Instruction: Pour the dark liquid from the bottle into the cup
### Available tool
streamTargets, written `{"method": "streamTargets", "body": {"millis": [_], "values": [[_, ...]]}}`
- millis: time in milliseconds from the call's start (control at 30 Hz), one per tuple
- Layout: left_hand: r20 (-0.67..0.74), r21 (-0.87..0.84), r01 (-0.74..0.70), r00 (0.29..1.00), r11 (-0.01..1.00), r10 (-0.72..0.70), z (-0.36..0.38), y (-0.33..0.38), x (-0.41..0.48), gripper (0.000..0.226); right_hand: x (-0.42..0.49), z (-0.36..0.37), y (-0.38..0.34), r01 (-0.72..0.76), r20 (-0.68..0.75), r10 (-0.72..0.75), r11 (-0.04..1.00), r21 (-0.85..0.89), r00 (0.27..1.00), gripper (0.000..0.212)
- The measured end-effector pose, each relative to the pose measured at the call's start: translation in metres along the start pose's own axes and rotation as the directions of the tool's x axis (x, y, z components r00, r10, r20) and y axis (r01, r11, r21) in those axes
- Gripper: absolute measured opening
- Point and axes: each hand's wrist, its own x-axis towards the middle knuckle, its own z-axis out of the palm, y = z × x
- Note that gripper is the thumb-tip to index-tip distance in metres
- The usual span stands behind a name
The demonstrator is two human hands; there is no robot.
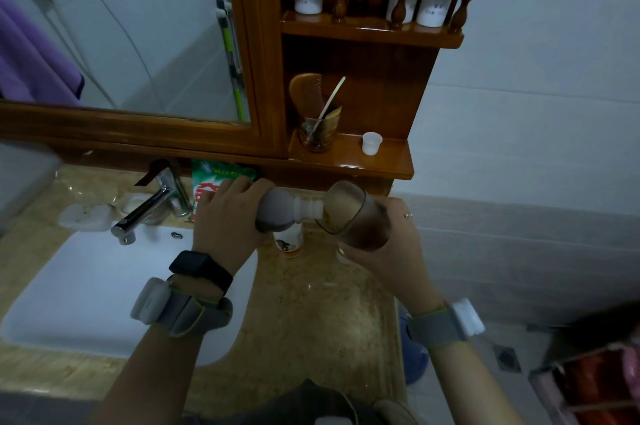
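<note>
My left hand (pixel 227 216) grips a plastic bottle (pixel 277 211) tipped on its side, neck pointing right, dark liquid inside. Its white threaded neck (pixel 308 210) sits at the rim of a clear glass cup (pixel 356 216). My right hand (pixel 388 251) holds that cup from below and behind, tilted toward the bottle. Dark brown liquid lies in the cup's lower part. Both are held above the beige stone counter (pixel 311 313).
A white sink (pixel 104 286) with a chrome faucet (pixel 145 210) lies at left. A small white container (pixel 289 242) stands on the counter under the bottle, a green packet (pixel 214 178) behind. The wooden shelf (pixel 349 158) holds a glass with a comb and a small white cup (pixel 371 143).
</note>
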Motion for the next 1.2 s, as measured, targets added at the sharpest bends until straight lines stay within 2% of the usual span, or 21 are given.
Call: {"method": "streamTargets", "body": {"millis": [67,167,300,667,1200], "values": [[-0.009,0.001,-0.001,1.0,1.0,0.001,0.0,0.0,0.0,0.056,-0.002,0.0,-0.002,0.025,-0.026,-0.025,1.0,0.003,0.999,0.068],[-0.019,0.007,-0.004,1.0,1.0,0.004,0.0,0.0,-0.001,0.056,-0.001,0.002,-0.001,-0.026,0.032,0.025,0.999,0.023,0.999,0.069],[-0.022,0.01,-0.004,1.0,1.0,0.004,-0.001,0.0,-0.002,0.054,-0.003,0.001,0.0,0.083,-0.073,-0.081,0.996,0.026,0.994,0.07],[-0.011,0.005,0.011,1.0,1.0,-0.011,-0.004,0.002,-0.003,0.057,-0.001,0.004,0.013,0.188,-0.142,-0.182,0.982,0.029,0.973,0.07],[-0.012,-0.012,0.023,1.0,1.0,-0.023,-0.006,0.005,-0.003,0.054,0.001,0.002,0.014,0.177,-0.106,-0.174,0.984,0.024,0.979,0.066]]}}
